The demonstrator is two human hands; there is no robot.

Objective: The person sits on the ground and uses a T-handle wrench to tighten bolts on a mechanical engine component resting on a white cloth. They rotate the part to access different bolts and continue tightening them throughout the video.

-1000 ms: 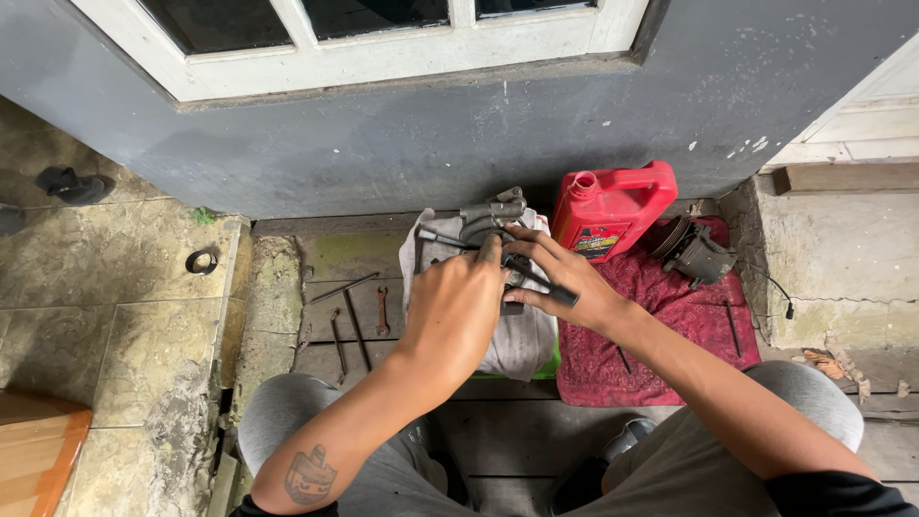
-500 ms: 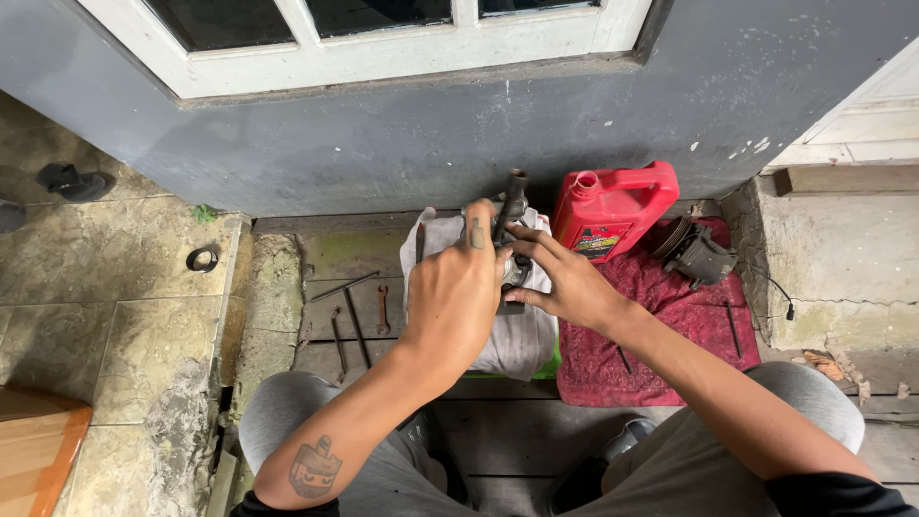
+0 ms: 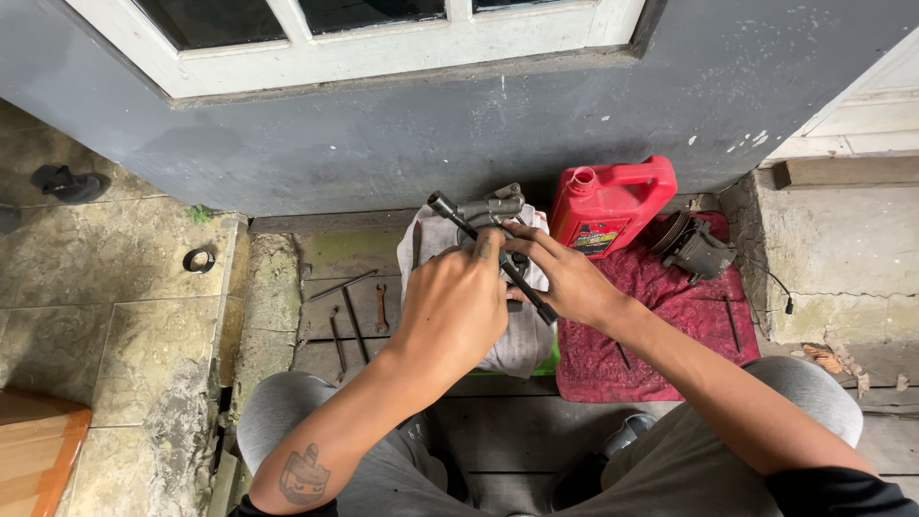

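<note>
Both my hands work over a white cloth (image 3: pixel 522 335) spread on the wooden boards. My left hand (image 3: pixel 458 304) is closed on the hub of a dark cross-shaped socket wrench (image 3: pixel 459 220), whose arm sticks up to the left. My right hand (image 3: pixel 565 278) grips another arm of the same wrench near its lower right end (image 3: pixel 546 313). Under the wrench lies a grey metal part (image 3: pixel 493 206), mostly hidden by my hands.
A red oil jug (image 3: pixel 613 201) stands on a red cloth (image 3: pixel 661 325) to the right, with a dark metal engine part (image 3: pixel 694 247) beside it. Spanners and rods (image 3: pixel 354 311) lie on the boards to the left. A black ring (image 3: pixel 199 259) rests on the tiles.
The wrench has turned: its upper arm now points up to the left instead of straight up. Both hands shifted slightly with it.
</note>
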